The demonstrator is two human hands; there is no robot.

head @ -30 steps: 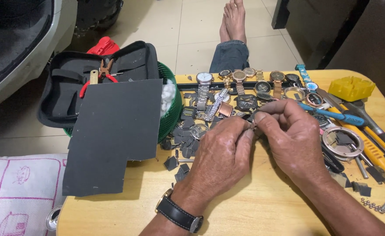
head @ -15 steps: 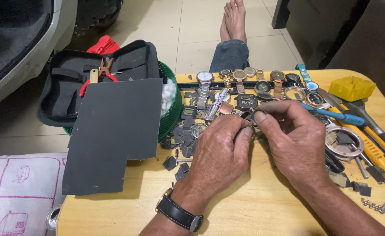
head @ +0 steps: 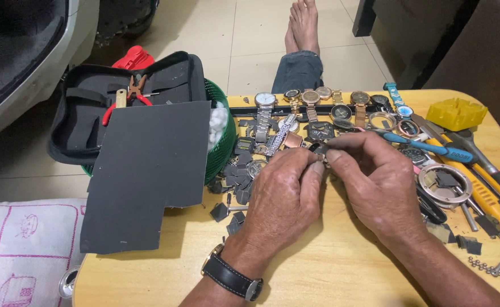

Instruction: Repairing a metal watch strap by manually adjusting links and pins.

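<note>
My left hand [head: 284,199], with a black-strapped wristwatch [head: 231,277] on its wrist, and my right hand [head: 375,182] meet over the middle of a wooden table [head: 329,267]. Between the fingertips of both hands sits a small dark watch part [head: 319,150], mostly hidden by the fingers. Just beyond the hands lies a row of wristwatches [head: 312,102] with metal and gold-toned bands, and small dark grey cut pieces [head: 236,182] are scattered to the left.
A large dark grey sheet [head: 145,170] leans off the table's left side against an open black tool case [head: 119,96] with red-handled pliers. A green basket [head: 221,136] holds white balls. Yellow-handled tools [head: 477,182], blue pliers [head: 426,145] and a yellow block [head: 456,113] lie right. Someone's bare feet [head: 303,25] rest beyond.
Both hands have stayed together over the same spot, with only slight finger shifts around the small part.
</note>
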